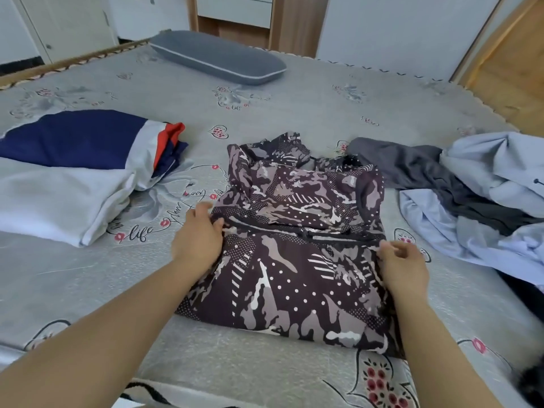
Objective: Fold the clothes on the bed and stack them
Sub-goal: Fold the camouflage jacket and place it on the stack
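Purple-and-grey patterned fabric fills the middle of the frame: a camouflage-print garment with white dots and stripes lies spread on the grey floral bedsheet, its near part flat toward the lower edge and its far part rumpled with a fold line across the centre. The left hand, at centre left, lies on the garment's left edge at that fold line, its fingers bent over the cloth and apparently pinching the edge. The right hand, at centre right, sits at the garment's right edge at the same fold line, fingers curled with the tips on the fabric; whether they pinch it firmly I cannot tell. At the left of the frame a folded stack rests on the sheet, a pale grey piece nearer and a navy, white and orange piece behind it. At the right lies an unfolded heap: a dark grey garment tangled with light blue clothing. Near the top centre a grey pillow lies at the far side of the bed.
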